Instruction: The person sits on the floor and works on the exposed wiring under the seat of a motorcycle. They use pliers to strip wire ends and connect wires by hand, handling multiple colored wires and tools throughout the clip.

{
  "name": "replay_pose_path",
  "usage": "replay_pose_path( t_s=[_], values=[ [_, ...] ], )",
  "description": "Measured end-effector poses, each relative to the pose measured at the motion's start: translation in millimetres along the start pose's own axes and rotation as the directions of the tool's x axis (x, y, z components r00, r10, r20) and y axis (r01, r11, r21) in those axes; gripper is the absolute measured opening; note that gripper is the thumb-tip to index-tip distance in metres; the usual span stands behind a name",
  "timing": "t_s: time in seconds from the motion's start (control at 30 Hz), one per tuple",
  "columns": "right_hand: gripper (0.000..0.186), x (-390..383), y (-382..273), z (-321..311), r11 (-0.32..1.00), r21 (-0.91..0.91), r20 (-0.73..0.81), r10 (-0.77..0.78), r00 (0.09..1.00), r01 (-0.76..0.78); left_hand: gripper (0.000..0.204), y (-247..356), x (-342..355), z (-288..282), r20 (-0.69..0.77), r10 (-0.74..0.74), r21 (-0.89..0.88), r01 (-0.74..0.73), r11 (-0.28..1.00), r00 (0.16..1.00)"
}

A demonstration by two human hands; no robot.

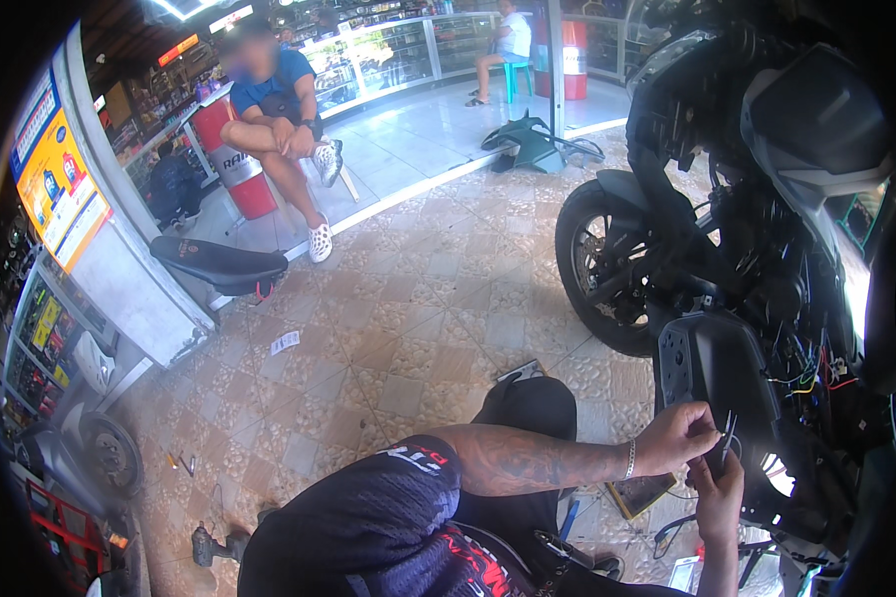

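Note:
My left hand [675, 438] reaches across from the left, a chain bracelet on its wrist. Its fingers are pinched together; what they grip is too small to make out. Just below and to the right, my right hand [719, 495] is raised with closed fingers. A thin dark pointed tool [730, 430] stands up from its fingertips, close beside the left fingertips. Whether it is scissors or tweezers I cannot tell. Both hands are in front of the dark footboard panel [717, 363] of a partly stripped scooter [657, 239]. Loose coloured wires [816, 378] hang from its body to the right.
A seat [219, 265] lies by the pillar at left. A person in blue [274, 95] sits beyond it; another [511, 40] sits farther back. Green body panels [533, 144] rest near the step. A drill [217, 546] and a shallow tray [641, 494] are on the tiled floor.

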State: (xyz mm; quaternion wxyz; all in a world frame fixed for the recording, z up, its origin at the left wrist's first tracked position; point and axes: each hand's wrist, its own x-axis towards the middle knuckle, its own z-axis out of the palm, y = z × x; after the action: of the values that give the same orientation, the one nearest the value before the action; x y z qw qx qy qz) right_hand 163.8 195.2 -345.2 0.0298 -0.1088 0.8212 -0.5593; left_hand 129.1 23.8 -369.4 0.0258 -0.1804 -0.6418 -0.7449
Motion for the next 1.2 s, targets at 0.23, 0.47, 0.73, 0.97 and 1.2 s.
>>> replay_pose_path(
  t_s=[0.23, 0.47, 0.73, 0.97, 1.2],
  values=[
    [0.018, -1, -8, 3, 0.999, -0.046, -0.016, -0.011, 1.0, 0.01, 0.019, -2, 0, 0, -0.003, 0.013, 0.027, -0.013, 1.0, 1.0],
    [0.024, -3, -16, 1, 0.995, -0.055, -0.038, 0.075, 0.996, -0.077, 0.019, -2, 1, -1, 0.005, 0.02, 0.035, -0.02, 0.999, 1.0],
    [0.025, -3, -20, -1, 0.993, -0.105, -0.046, 0.042, 0.998, -0.047, 0.018, 1, 0, 0, 0.036, 0.022, -0.037, -0.021, 0.999, 0.999],
    [0.025, -4, -25, 3, 0.975, -0.204, -0.083, -0.108, 0.991, 0.089, 0.018, 4, 0, -1, 0.049, 0.018, -0.04, -0.016, 0.999, 0.999],
    [0.025, -5, -26, 4, 0.966, -0.235, -0.079, -0.132, 0.988, 0.11, 0.017, 0, 0, 0, 0.021, 0.06, -0.049, -0.059, 0.997, 0.998]
  ],
)
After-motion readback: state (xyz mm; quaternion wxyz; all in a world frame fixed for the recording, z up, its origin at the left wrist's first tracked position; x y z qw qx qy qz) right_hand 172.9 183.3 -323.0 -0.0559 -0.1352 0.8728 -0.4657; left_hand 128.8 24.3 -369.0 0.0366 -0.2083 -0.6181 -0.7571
